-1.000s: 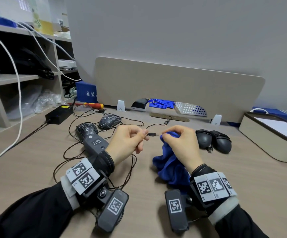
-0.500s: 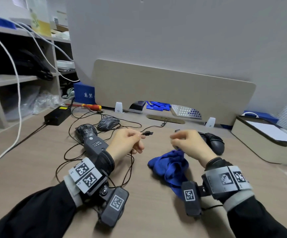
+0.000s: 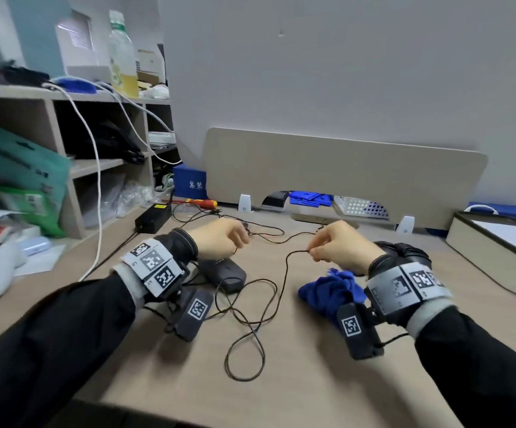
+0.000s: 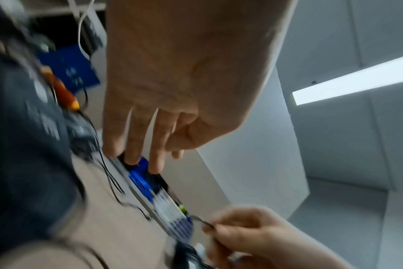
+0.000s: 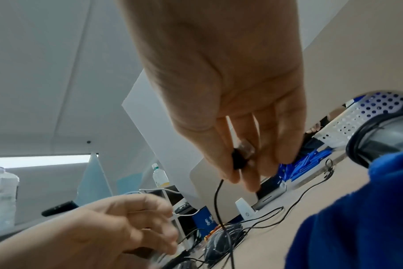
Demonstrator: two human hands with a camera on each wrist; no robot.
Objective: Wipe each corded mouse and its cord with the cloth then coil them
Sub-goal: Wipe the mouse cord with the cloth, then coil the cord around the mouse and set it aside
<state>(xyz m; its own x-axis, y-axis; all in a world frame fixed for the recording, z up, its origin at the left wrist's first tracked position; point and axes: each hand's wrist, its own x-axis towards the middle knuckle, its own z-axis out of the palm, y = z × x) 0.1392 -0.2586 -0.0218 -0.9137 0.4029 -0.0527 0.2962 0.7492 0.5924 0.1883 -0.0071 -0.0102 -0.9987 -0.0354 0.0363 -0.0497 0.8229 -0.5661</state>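
Desk (image 3: 297, 396) from the head view, divider panel (image 3: 343, 174) along the back; cloth (image 3: 331, 291) now lies dropped beside the right wrist, where a second ago the right hand (image 3: 340, 248) was bunched in it; that hand now pinches the plug end of the cord (image 3: 284, 270), handed over from the left hand (image 3: 219, 239); wiping of this cord looks done, coiling next; cord trails in loose loops to the mouse (image 3: 227, 273) under the left wrist; two wrapped mice (image 3: 405, 251) sit behind the right hand; bare desk toward the near edge gives room for looping.

Left wrist view is blurred; left-hand fingers (image 4: 136, 138) look straight, probably holding nothing; right hand (image 4: 253, 233) pinches cord below.

Right wrist view: fingertips (image 5: 230, 171) closed on the black plug (image 5: 239, 160), cord hanging down; cloth (image 5: 357, 218) close on the right; box (image 3: 497, 257) bounds the right side.
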